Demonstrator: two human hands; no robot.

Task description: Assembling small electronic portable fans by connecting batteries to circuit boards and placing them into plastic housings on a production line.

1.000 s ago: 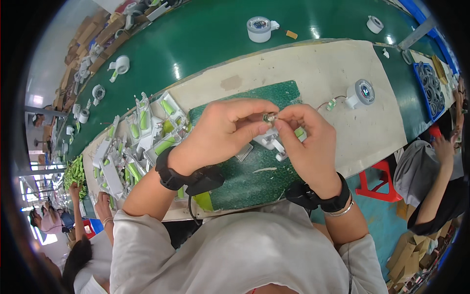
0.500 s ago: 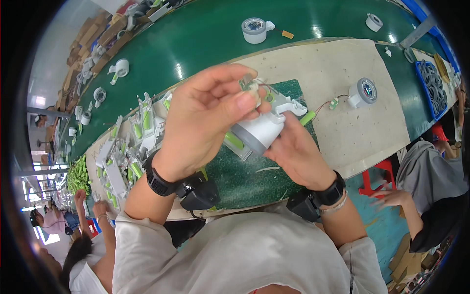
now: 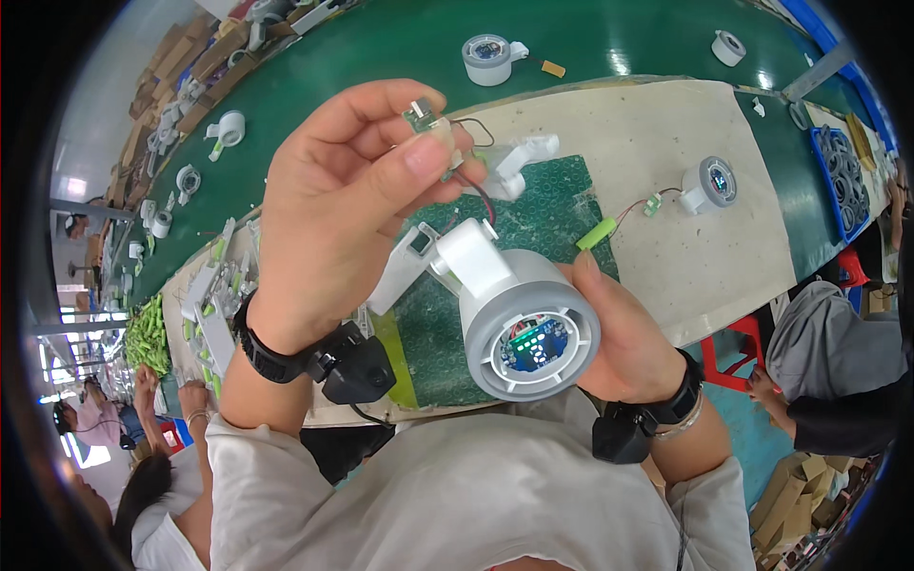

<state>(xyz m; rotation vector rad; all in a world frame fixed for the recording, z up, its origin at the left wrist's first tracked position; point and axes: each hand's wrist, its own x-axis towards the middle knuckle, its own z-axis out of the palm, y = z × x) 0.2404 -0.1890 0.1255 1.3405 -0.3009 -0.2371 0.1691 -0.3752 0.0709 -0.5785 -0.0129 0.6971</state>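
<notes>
My right hand [image 3: 624, 333] cups a round grey and white lamp housing [image 3: 519, 314], raised close to the camera, its open face showing a small green circuit board inside. My left hand [image 3: 338, 205] pinches a tiny connector board [image 3: 422, 116] between thumb and forefinger, above the housing. Thin red and black wires [image 3: 476, 186] run from that board down toward the housing. A green cell [image 3: 596, 233] on a wire shows by my right fingertips. A white plastic part [image 3: 519, 162] lies on the green mat [image 3: 543, 205] behind.
A second grey lamp housing [image 3: 712, 183] with wires lies on the beige sheet [image 3: 666, 133] to the right. White housings [image 3: 490, 57] ride the green conveyor belt [image 3: 400, 48]. White and green parts [image 3: 214, 305] pile at left. Other people sit at lower left and right.
Both hands have lifted the housing off the mat toward the camera. Its open face now turns up to me, and my left hand has pulled the small board out on its wires.
</notes>
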